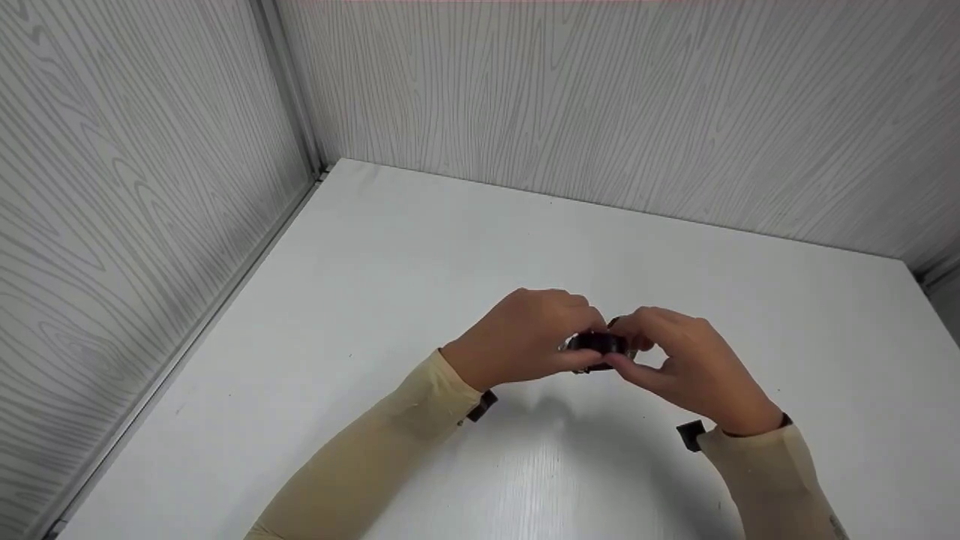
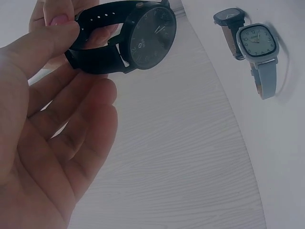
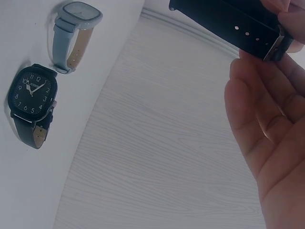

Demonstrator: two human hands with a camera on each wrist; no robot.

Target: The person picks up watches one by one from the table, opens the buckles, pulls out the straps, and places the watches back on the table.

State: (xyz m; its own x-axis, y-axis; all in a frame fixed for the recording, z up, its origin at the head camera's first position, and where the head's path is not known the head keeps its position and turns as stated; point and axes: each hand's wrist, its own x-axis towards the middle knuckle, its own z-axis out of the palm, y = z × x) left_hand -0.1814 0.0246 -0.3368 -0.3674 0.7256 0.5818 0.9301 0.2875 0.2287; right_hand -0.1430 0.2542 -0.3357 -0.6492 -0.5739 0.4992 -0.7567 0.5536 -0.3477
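Gripping a watch (image 2: 151, 38) well short of far table edge (image 1: 622, 212).

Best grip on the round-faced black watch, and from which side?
Probably the strap, at the end away from the dial, coming from the left in the left wrist view: the thin band curves round there, easy to pinch, leaving the dial clear.
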